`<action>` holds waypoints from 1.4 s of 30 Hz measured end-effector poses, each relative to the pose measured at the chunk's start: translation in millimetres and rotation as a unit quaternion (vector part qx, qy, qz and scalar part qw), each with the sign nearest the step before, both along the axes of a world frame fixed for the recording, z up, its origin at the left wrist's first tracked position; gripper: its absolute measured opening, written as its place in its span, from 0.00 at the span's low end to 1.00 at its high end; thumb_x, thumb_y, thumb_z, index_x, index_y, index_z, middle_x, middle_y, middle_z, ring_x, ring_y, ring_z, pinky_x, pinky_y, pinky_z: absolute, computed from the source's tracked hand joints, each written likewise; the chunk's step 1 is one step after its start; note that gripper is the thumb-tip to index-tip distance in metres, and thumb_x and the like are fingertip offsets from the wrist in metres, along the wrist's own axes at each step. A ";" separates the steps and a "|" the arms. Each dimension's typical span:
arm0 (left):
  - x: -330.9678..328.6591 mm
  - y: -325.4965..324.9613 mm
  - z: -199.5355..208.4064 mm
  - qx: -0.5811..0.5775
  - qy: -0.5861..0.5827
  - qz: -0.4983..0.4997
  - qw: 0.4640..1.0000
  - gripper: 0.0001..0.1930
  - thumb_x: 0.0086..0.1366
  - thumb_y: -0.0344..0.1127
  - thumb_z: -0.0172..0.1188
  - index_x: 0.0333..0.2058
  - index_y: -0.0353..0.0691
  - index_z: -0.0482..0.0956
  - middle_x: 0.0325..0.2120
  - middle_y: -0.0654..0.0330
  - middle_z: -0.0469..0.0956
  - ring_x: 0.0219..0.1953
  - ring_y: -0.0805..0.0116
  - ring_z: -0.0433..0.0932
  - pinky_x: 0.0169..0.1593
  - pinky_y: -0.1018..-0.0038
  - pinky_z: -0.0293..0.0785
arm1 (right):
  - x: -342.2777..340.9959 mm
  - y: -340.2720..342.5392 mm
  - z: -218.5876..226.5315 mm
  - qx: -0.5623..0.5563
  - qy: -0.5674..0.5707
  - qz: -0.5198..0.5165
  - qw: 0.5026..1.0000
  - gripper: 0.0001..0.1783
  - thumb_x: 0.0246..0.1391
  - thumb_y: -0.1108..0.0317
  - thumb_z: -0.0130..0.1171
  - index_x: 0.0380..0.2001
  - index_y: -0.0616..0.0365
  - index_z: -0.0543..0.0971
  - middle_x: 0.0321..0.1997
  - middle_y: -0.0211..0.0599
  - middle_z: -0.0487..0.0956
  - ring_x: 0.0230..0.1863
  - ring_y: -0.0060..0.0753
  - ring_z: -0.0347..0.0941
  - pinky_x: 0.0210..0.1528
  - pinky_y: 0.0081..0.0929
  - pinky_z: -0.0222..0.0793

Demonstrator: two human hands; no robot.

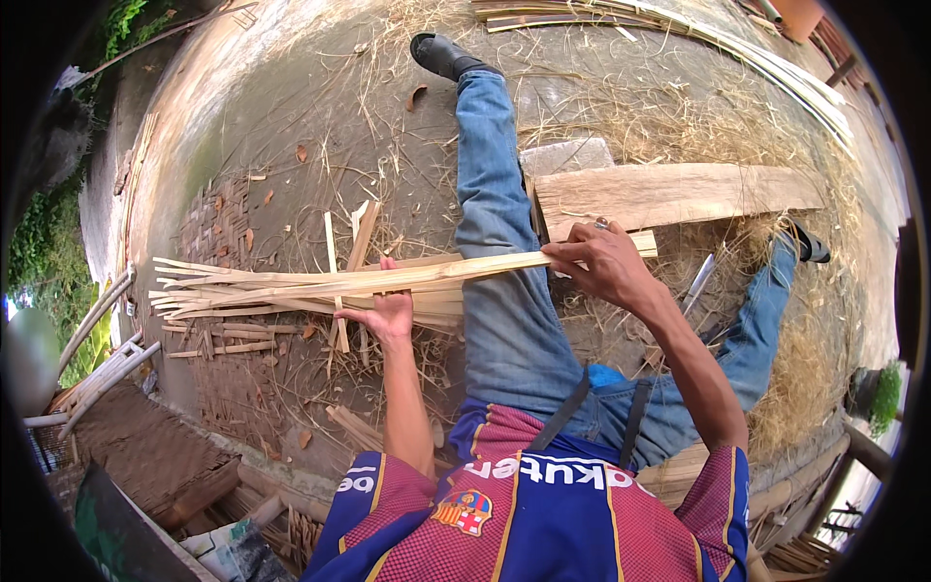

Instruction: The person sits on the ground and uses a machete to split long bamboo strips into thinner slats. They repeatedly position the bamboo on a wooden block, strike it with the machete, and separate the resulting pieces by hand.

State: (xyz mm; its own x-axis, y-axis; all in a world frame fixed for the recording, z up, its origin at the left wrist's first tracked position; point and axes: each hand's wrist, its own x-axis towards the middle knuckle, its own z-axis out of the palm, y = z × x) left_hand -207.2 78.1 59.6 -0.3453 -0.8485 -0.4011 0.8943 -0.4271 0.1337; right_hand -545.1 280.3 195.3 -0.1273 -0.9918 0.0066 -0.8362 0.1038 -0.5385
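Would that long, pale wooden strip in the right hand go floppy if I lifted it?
Probably not: the long, pale wooden strip spans from the right hand past the left hand with a gentle curve. It's likely light, being slim. It probably won't roll, as it looks flat.

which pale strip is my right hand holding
The long strip crossing over your left jeans leg, gripped by your right hand; the shorter strips left of your left hand cross no leg.

1 head-worn fisheye view looks down on 2 nearby hands (392, 316) (613, 265).
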 end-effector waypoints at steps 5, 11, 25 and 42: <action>-2.7 -22.6 -11.2 0.057 -0.117 0.017 0.991 0.49 0.46 0.79 0.59 0.49 0.37 0.69 0.38 0.55 0.74 0.44 0.61 0.77 0.59 0.56 0.75 | -0.2 9.8 -24.1 -0.011 0.017 -0.005 1.000 0.12 0.61 0.54 0.60 0.45 0.40 0.86 0.33 0.31 0.74 0.34 0.34 0.74 0.46 0.35 0.56; -1.8 -37.9 -20.1 0.118 -0.178 0.007 0.977 0.34 0.58 0.74 0.52 0.22 0.43 0.70 0.16 0.66 0.69 0.21 0.70 0.71 0.35 0.70 0.78 | 5.3 10.7 -13.0 -0.049 0.015 -0.026 0.998 0.12 0.61 0.54 0.60 0.42 0.43 0.87 0.35 0.29 0.76 0.35 0.31 0.74 0.45 0.33 0.56; -16.6 -60.2 -32.0 0.207 -0.248 0.025 0.946 0.33 0.69 0.68 0.47 0.17 0.46 0.60 0.10 0.67 0.55 0.11 0.73 0.50 0.17 0.77 0.49 | 20.5 6.9 -23.7 0.027 -0.003 -0.049 0.998 0.18 0.56 0.55 0.65 0.49 0.43 0.84 0.50 0.28 0.79 0.50 0.31 0.76 0.57 0.39 0.60; -96.0 26.2 22.2 0.220 -0.216 -0.059 0.950 0.32 0.73 0.66 0.35 0.19 0.47 0.60 0.08 0.67 0.49 0.10 0.71 0.51 0.18 0.73 0.54 | -56.1 61.7 -28.1 -0.089 0.169 -0.020 0.981 0.16 0.64 0.58 0.54 0.53 0.48 0.76 0.61 0.36 0.75 0.68 0.39 0.65 0.74 0.46 0.49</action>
State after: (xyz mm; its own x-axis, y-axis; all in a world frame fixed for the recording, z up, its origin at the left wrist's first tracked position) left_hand -303.2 104.3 81.8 -0.1504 -0.5323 -0.8331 0.7389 -0.6204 0.2629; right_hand -601.1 342.1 167.2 -0.1269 -0.9656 0.2271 -0.9672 0.0697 -0.2442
